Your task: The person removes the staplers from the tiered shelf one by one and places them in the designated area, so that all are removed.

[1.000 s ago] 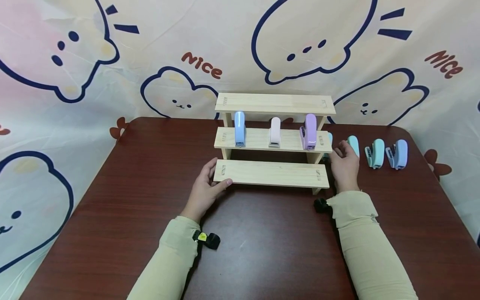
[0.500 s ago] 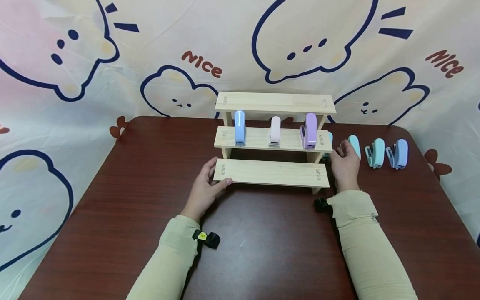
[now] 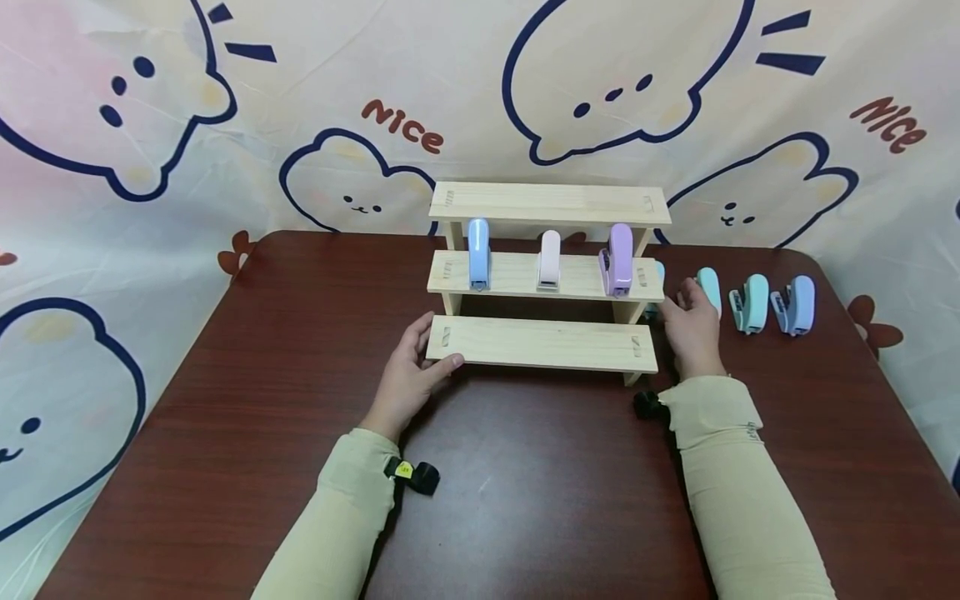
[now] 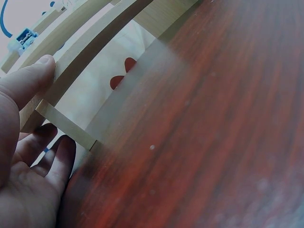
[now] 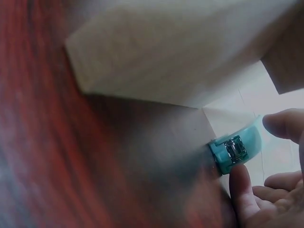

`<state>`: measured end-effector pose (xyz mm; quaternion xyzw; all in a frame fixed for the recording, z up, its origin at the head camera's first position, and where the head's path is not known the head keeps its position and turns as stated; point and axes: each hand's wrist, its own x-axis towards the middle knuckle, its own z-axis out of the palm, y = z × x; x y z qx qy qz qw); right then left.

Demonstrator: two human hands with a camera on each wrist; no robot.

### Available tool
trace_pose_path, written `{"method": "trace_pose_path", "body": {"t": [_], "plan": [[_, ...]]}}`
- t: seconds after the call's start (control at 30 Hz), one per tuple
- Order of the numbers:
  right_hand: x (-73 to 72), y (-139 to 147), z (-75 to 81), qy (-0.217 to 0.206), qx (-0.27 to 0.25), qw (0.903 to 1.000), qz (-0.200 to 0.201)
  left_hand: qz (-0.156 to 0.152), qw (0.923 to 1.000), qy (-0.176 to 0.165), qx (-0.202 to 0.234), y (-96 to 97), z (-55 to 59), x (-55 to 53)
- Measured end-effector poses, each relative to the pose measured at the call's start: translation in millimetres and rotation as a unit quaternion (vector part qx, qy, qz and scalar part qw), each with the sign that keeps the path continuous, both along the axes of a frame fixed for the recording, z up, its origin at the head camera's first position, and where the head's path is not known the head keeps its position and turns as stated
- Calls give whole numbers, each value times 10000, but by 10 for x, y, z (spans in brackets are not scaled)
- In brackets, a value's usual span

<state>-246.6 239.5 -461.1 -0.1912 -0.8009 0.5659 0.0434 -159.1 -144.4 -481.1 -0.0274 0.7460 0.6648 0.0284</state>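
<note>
In the head view my left hand (image 3: 405, 375) grips the left end of the wooden shelf's bottom board (image 3: 540, 344), thumb on top and fingers below the edge. My right hand (image 3: 693, 333) is low at the shelf's right side, its fingers bent. In the right wrist view a teal stapler (image 5: 237, 148) appears between its thumb and forefinger, both very close to it; whether they pinch it does not show. The middle board carries a blue stapler (image 3: 478, 254), a white stapler (image 3: 549, 260) and a purple stapler (image 3: 617, 260).
On the brown table (image 3: 525, 500), right of the hand, stand a partly hidden teal stapler (image 3: 708, 285), a green stapler (image 3: 750, 304) and a blue-violet stapler (image 3: 795, 306). A printed cloth (image 3: 480, 83) hangs behind the table.
My right wrist and forearm have shifted slightly to the right, with the fingers in nearly the same place. The left hand, shelf and staplers show no real movement.
</note>
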Motion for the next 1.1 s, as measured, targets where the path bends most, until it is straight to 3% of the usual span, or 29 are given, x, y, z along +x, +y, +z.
{"method": "trace_pose_path", "body": {"t": [0.63,1.1], "plan": [[-20,21,-1,-134,76,9998,148,20,9999,-42,-97,-6,-5,-10],[-5,-22,-46,425,280,9987,45,0,10000,13,-67,-3,16,-3]]}}
